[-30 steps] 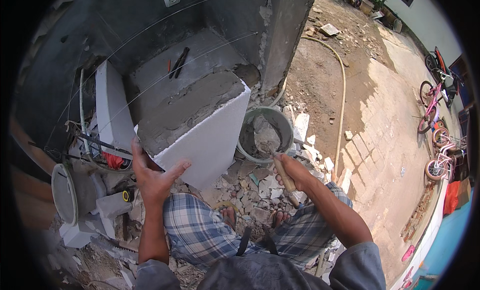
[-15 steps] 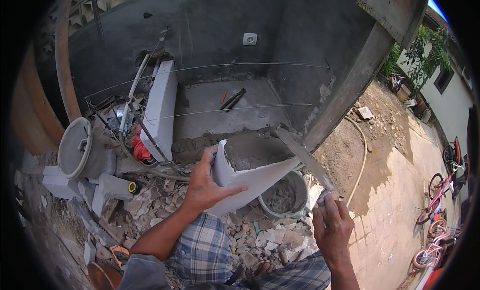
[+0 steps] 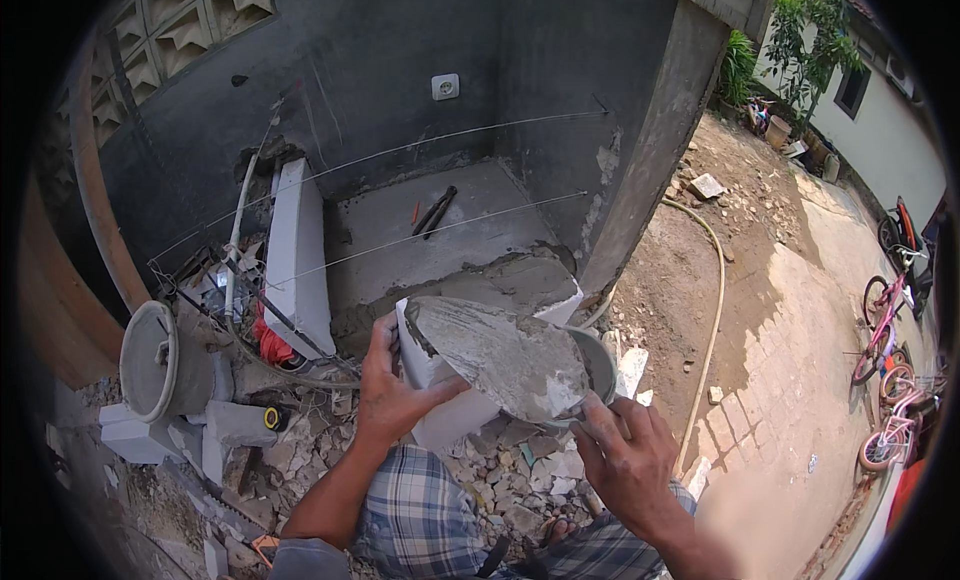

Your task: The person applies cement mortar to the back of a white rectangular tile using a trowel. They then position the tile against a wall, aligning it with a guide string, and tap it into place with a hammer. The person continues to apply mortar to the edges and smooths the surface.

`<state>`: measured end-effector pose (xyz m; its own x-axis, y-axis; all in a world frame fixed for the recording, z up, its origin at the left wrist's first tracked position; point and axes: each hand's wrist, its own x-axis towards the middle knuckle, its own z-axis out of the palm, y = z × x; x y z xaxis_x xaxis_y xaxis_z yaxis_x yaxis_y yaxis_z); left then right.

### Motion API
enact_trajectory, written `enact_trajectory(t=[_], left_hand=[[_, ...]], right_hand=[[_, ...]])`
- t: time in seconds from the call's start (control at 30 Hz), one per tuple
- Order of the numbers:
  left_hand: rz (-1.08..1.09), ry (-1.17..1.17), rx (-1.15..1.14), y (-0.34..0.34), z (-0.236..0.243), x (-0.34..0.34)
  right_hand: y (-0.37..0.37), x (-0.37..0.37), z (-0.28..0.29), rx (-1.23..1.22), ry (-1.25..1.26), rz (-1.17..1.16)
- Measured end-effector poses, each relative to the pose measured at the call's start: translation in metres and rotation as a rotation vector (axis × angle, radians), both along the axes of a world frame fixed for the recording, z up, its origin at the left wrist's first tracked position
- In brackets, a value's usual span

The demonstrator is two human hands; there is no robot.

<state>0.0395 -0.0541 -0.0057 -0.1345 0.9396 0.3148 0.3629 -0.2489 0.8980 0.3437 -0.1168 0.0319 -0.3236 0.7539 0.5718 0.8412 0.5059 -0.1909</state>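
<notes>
My left hand (image 3: 392, 398) grips the near left end of a white lightweight block (image 3: 447, 420), its thumb along the side and its fingers round the far edge. Grey mortar (image 3: 515, 280) coats the block's upper face. My right hand (image 3: 632, 458) is closed round the trowel, mostly hiding its handle. The mortar-smeared trowel blade (image 3: 500, 352) lies broadside over the near part of the block; whether it touches the mortar cannot be seen. Partly covered by the blade, a bucket (image 3: 600, 365) stands just beyond my right hand.
Two strings (image 3: 455, 218) stretch across the recess before the dark wall. Pliers (image 3: 436, 212) lie on its slab, and another white block (image 3: 298, 255) stands at the left. Rubble (image 3: 525, 480) covers the ground near my knees. A tilted bucket (image 3: 150, 360) is at left; a hose (image 3: 722, 270) curves at right.
The trowel has swung from the block's far right corner to lie flat over its near part. My right hand moved left and slightly nearer the block. The whole view has shifted.
</notes>
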Motion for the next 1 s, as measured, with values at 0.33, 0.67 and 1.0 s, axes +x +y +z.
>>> enact_trajectory(t=[0.33, 0.67, 1.0], left_hand=[[-0.096, -0.184, -0.010, 0.001, 0.016, 0.014], [0.075, -0.001, -0.001, -0.012, -0.005, -0.015], [0.265, -0.051, -0.100, -0.068, -0.038, -0.105]], right_hand=[[0.009, 0.034, -0.030, 0.071, -0.010, -0.196], [-0.035, 0.100, -0.037, -0.162, 0.179, -0.460], [0.056, 0.130, -0.127, -0.655, -0.378, -0.258]])
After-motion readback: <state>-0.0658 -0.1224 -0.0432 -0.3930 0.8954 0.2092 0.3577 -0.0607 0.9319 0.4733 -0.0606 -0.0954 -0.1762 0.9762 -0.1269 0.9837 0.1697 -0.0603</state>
